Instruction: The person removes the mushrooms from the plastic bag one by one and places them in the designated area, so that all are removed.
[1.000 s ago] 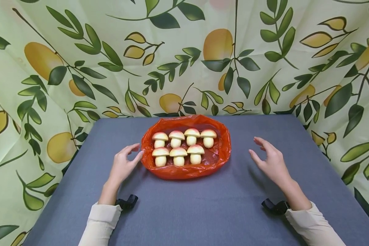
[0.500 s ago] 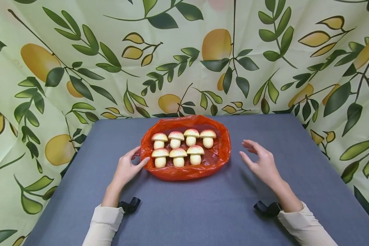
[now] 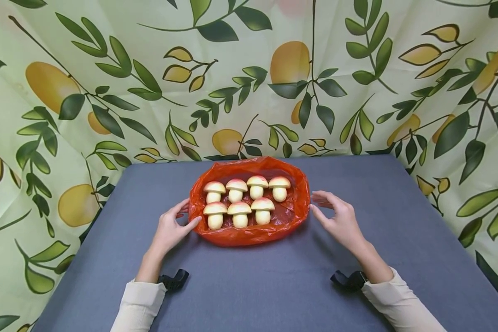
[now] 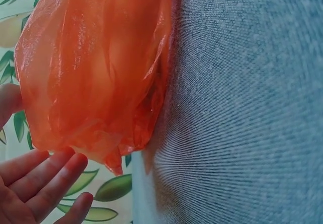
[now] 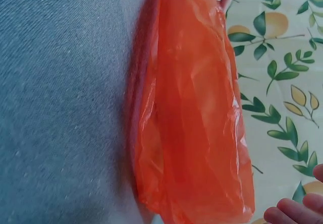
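Observation:
A red plastic bag [image 3: 249, 237] with its mouth spread wide stands on the table, holding several toy mushrooms [image 3: 240, 214] with cream stems and pink-tinged caps, in two rows. At its left end is my left hand [image 3: 170, 230], thumb over the rim and fingers loosely extended along the outside. The left wrist view shows straight fingertips [image 4: 73, 158] right at the bag's crumpled side. Beyond the opposite end, my right hand [image 3: 338, 221] hovers with relaxed fingers and thumb apart, tips close to the rim. Its fingers [image 5: 290, 211] show beside the bag in the right wrist view.
A blue-grey cloth covers the table [image 3: 253, 290]. Behind and at both sides hangs a pale curtain [image 3: 249, 92] printed with fruit and leaves. Each wrist wears a black camera mount [image 3: 174, 280] below a cream sleeve [image 3: 139, 304].
My right hand has moved left, from well clear of the bag to its right rim. The left hand came slightly inward, and its thumb now overlaps the rim. The mushrooms keep their arrangement.

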Demonstrator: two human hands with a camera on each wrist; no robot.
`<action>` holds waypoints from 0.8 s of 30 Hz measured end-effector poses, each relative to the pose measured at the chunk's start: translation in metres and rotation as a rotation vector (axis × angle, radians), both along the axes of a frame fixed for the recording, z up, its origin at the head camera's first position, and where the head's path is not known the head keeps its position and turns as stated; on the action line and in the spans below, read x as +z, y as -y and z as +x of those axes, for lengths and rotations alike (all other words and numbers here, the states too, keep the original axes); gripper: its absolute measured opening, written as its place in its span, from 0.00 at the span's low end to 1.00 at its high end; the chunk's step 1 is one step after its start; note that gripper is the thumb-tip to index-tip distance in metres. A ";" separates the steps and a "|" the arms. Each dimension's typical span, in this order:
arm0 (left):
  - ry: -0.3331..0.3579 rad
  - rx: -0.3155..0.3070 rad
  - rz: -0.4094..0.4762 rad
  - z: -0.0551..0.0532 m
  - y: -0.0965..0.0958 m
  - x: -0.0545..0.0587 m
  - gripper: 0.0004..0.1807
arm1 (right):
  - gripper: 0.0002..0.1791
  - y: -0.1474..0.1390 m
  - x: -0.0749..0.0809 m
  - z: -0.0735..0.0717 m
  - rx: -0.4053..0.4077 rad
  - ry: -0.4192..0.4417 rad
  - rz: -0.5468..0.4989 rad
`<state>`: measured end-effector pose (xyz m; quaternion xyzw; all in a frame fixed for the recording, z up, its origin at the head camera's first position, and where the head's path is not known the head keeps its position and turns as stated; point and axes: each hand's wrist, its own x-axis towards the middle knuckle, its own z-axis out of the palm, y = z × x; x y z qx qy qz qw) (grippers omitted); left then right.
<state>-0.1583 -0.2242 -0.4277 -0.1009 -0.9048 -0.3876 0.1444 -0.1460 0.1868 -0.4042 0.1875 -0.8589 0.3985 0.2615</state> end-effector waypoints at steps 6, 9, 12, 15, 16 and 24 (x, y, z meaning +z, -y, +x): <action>0.000 -0.028 0.006 0.001 0.001 0.000 0.33 | 0.18 0.009 0.002 -0.004 0.049 -0.001 -0.037; -0.003 -0.042 0.013 0.001 0.001 0.000 0.33 | 0.17 0.014 0.001 -0.007 0.071 0.004 -0.059; -0.002 -0.056 0.015 0.002 0.001 0.000 0.33 | 0.17 0.018 -0.001 -0.010 0.092 0.020 -0.076; 0.004 -0.063 0.014 0.003 0.002 0.000 0.34 | 0.17 0.023 -0.002 -0.012 0.122 0.039 -0.080; 0.007 -0.067 0.016 0.003 0.003 0.001 0.34 | 0.17 0.024 -0.001 -0.013 0.134 0.044 -0.079; 0.043 -0.076 0.019 0.003 0.004 0.003 0.36 | 0.18 0.039 -0.006 -0.023 0.228 0.041 -0.051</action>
